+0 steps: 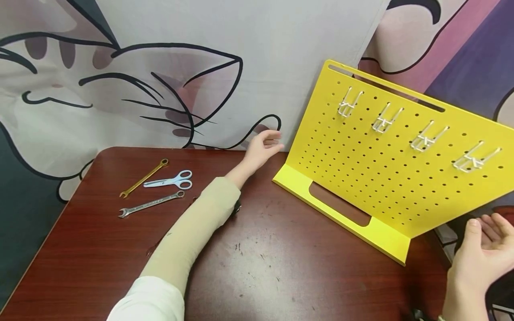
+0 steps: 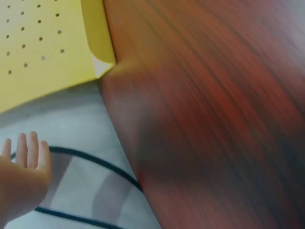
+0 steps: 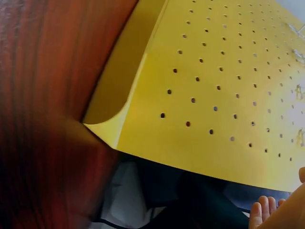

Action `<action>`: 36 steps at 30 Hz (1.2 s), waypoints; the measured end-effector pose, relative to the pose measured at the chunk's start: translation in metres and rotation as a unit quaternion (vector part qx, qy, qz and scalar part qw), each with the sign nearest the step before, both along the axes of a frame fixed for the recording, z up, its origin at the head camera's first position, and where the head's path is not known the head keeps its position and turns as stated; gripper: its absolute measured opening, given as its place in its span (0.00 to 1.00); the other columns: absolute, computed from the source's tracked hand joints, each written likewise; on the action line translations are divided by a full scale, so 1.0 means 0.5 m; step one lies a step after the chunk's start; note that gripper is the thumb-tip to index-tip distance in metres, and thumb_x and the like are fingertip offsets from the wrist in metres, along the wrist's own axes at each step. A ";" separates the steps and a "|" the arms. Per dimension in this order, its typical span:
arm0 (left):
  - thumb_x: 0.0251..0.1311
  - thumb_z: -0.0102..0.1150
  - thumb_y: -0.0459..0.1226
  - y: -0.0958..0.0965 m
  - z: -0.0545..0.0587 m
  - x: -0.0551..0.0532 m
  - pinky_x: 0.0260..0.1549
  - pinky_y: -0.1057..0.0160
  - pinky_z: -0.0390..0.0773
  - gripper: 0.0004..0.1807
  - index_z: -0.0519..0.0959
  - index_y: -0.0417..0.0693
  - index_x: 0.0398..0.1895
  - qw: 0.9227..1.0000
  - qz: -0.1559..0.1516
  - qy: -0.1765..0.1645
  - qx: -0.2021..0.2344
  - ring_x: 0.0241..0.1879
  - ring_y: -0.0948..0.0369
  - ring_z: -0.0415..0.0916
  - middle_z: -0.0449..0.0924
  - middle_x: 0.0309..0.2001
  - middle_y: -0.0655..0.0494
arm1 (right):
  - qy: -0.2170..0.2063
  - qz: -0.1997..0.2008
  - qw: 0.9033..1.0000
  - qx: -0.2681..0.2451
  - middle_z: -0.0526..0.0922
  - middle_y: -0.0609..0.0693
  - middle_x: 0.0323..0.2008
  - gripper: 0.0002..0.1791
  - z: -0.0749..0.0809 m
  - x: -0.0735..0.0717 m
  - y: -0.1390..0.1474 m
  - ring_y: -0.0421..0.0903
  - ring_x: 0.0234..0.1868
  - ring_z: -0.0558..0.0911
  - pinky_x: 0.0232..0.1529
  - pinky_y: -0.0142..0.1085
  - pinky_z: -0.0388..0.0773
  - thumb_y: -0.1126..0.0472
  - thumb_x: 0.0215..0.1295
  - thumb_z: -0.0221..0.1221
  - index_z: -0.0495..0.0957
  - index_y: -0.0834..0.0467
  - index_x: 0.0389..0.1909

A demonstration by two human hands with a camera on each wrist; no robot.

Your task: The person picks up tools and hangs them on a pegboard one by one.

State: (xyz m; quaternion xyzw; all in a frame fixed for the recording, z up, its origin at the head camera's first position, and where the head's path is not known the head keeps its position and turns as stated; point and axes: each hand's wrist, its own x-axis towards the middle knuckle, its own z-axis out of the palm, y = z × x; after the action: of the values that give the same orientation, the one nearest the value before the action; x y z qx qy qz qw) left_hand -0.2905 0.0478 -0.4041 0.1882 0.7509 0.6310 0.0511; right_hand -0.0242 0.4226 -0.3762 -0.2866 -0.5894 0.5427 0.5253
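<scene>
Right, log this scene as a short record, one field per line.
Surface: reddish-brown wood-grain table
Board: yellow perforated pegboard stand, standing on the table
Fittings: four white wire hooks, in a row along its upper part
Tools: gold-coloured wrench, pale-blue scissors, silver metal wrench; scissors between the wrenches
Left hand: holding nothing, near the board's left edge
Right hand: holding nothing, near its right edge

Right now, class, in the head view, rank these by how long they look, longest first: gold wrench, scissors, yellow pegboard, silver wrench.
1. Yellow pegboard, by far
2. Silver wrench
3. Gold wrench, somewhat shorter, though farther from the camera
4. Scissors, shortest end to end
</scene>
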 end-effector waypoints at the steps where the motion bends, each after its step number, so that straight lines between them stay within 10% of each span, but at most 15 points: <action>1: 0.72 0.67 0.34 0.009 0.000 0.000 0.67 0.54 0.81 0.26 0.76 0.41 0.71 1.000 -0.001 -0.005 -0.001 0.67 0.46 0.80 0.80 0.68 0.43 | -0.014 -0.003 1.000 0.003 0.78 0.46 0.51 0.21 -0.005 -0.001 0.002 0.38 0.55 0.76 0.57 0.23 0.73 0.73 0.71 0.59 0.79 0.58 0.62; 16: 0.73 0.65 0.34 0.107 -0.004 -0.006 0.68 0.61 0.80 0.24 0.77 0.42 0.70 0.999 0.035 -0.012 0.016 0.68 0.50 0.79 0.80 0.69 0.45 | -0.083 0.024 0.996 -0.008 0.78 0.41 0.45 0.21 -0.050 -0.033 0.008 0.33 0.46 0.77 0.50 0.20 0.75 0.71 0.70 0.60 0.80 0.57 0.62; 36: 0.71 0.67 0.31 0.119 -0.014 -0.013 0.60 0.62 0.84 0.18 0.83 0.35 0.61 0.998 0.054 0.028 0.003 0.59 0.49 0.85 0.87 0.57 0.39 | -0.122 -0.051 0.991 0.016 0.78 0.35 0.31 0.19 -0.056 -0.053 0.008 0.30 0.34 0.76 0.43 0.20 0.74 0.74 0.68 0.61 0.87 0.44 0.42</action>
State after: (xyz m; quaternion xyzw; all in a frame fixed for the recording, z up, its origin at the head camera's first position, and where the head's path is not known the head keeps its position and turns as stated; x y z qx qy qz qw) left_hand -0.2969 0.1073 -0.4113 0.1652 0.7593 0.6294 -0.0052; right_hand -0.0508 0.4269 -0.4044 -0.3721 -0.6422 0.4667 0.4810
